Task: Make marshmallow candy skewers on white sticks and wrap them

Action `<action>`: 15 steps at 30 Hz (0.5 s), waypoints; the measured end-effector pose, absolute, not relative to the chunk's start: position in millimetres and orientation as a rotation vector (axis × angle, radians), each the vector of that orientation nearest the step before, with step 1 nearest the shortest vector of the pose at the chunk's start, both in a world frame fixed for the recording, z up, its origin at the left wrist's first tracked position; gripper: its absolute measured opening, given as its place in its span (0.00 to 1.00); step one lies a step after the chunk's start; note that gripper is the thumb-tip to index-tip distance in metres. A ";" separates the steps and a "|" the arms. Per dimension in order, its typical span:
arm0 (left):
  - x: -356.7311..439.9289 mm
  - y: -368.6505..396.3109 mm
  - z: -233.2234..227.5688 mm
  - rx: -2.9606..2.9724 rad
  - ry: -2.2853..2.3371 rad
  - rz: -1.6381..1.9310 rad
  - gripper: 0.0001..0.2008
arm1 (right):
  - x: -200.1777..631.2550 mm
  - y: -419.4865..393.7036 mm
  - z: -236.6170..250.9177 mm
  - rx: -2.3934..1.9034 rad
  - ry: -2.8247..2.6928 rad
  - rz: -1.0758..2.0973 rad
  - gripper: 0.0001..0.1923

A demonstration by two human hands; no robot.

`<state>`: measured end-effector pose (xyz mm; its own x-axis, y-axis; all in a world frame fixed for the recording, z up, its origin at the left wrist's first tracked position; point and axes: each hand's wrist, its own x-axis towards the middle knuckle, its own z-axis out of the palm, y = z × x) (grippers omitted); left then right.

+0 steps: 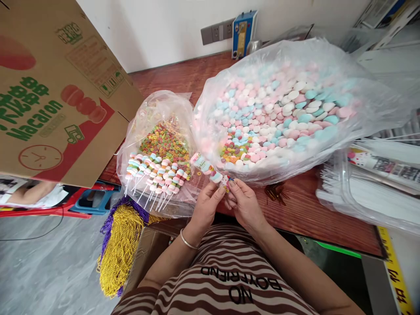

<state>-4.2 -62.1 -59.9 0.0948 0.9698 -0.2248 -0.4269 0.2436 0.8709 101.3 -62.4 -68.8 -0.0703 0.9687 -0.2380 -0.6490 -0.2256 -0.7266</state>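
Note:
Both my hands are closed at the near end of a marshmallow skewer in a printed wrapper [205,166], held over the table's front edge. My left hand [206,205] pinches it with thumb and fingers. My right hand [245,202] pinches the same end, where colourful wrapping shows between the fingertips; the stick is hidden. Left of my hands, several marshmallow skewers [157,175] lie with white sticks toward me on a clear bag of small ring candies [167,140]. Beyond my hands spreads a large clear bag of pink, white and blue marshmallows [278,109], with some ring candies in its near corner.
A big cardboard box [59,96] stands at the left of the wooden table [305,205]. Brown-gold twist ties [275,193] lie right of my hands, beside a plastic bag of white sticks [344,188]. A blue device [244,35] stands by the wall; gold beads [123,245] hang below left.

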 end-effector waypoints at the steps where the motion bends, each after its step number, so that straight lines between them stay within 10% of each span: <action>1: -5.7 -62.1 -60.0 0.735 0.951 1.197 0.19 | 101.3 -63.8 -67.0 -0.830 -0.518 1.634 0.24; 10: -23.7 -46.0 -59.0 0.670 0.852 1.036 0.20 | 106.6 -74.3 -60.6 -0.570 -0.445 2.220 0.22; 15: -21.9 -43.6 -64.1 0.683 0.918 1.089 0.17 | 109.4 -72.3 -67.0 -0.744 -0.616 2.014 0.21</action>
<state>-21.9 -43.6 -64.1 0.1801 0.9428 -0.2805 -0.4363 0.3321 0.8363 109.4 -72.3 -67.0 -0.4363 0.8589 -0.2683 -0.5622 -0.4930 -0.6640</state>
